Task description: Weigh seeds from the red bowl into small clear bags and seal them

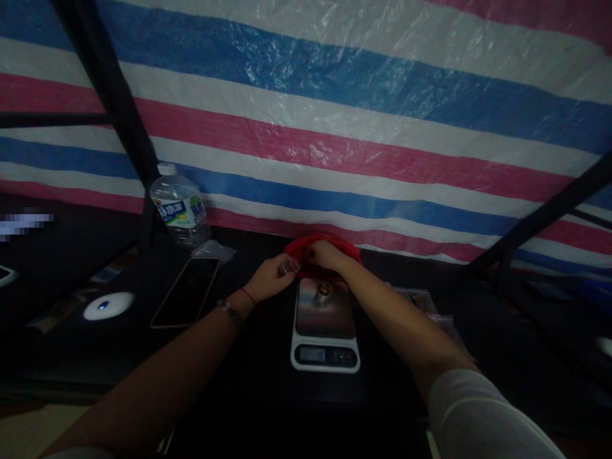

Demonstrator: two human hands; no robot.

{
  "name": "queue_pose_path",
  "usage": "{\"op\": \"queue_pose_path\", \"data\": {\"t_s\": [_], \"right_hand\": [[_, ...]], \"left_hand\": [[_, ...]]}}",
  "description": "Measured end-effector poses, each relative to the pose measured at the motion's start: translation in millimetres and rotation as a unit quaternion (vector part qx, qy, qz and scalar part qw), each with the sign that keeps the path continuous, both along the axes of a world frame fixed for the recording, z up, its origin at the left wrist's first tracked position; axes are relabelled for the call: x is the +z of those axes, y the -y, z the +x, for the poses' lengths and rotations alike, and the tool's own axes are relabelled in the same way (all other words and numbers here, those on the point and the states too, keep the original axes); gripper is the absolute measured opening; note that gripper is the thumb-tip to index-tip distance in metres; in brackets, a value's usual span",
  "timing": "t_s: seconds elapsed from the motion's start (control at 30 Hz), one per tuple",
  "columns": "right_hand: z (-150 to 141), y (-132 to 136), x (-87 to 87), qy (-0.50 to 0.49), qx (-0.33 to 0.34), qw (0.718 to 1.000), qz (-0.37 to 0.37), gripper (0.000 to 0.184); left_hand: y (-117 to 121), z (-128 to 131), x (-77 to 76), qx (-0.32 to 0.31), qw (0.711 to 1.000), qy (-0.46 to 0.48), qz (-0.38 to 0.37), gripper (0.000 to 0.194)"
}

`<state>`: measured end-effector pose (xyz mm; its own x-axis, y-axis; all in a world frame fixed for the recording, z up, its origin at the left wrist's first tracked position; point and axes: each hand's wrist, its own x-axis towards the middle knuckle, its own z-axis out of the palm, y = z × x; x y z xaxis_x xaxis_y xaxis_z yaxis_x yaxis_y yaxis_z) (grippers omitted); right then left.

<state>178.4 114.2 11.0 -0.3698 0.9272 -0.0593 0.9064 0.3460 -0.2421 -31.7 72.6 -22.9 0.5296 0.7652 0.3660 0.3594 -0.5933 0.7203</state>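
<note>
My left hand (270, 278) is closed around a small clear item, perhaps a little bag or cup, just left of a red bag (345, 247) at the far side of the dark table. Over that red bag my right hand (324, 255) is pinched shut; what its fingers hold is hidden. Directly below both hands stands a white digital kitchen scale (325, 328) with a small round brass-coloured object (324, 291) resting on its shiny platform. The scale's display is lit.
A phone (187, 291) lies face up to the left, with a water bottle (180, 205) behind it and a white round device (109, 305) further left. Small packets (421, 299) lie right of the scale. A striped tarp (335, 127) and black poles back the table.
</note>
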Motion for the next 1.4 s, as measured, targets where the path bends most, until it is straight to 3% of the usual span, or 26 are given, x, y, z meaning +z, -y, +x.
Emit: {"op": "queue_pose_path", "data": {"t_s": [0.3, 0.47, 0.6, 0.73, 1.0, 1.4], "right_hand": [[27, 17, -2.2, -0.087, -0.039, 0.995, 0.018, 0.02], [26, 43, 20.8, -0.144, -0.046, 0.988, 0.024, 0.017], [26, 71, 45.3, -0.149, 0.033, 0.988, -0.015, 0.016], [19, 87, 56.9, -0.122, 0.069, 0.989, -0.045, 0.016], [9, 95, 60.2, -0.093, 0.093, 0.989, -0.065, 0.014], [19, 99, 59.8, -0.103, 0.15, 0.982, -0.058, 0.02]], "left_hand": [[-4, -1, -2.2, 0.042, 0.999, 0.01, -0.003, 0.019], [-6, -3, -4.0, 0.046, 0.999, 0.008, -0.002, 0.02], [-7, -3, -5.4, 0.046, 0.999, 0.009, -0.001, 0.021], [-7, -3, -5.1, 0.052, 0.999, 0.002, 0.005, 0.023], [-8, -3, -5.8, 0.048, 0.999, -0.004, 0.01, 0.025], [-11, -3, -8.7, 0.05, 0.999, -0.005, 0.018, 0.024]]}}
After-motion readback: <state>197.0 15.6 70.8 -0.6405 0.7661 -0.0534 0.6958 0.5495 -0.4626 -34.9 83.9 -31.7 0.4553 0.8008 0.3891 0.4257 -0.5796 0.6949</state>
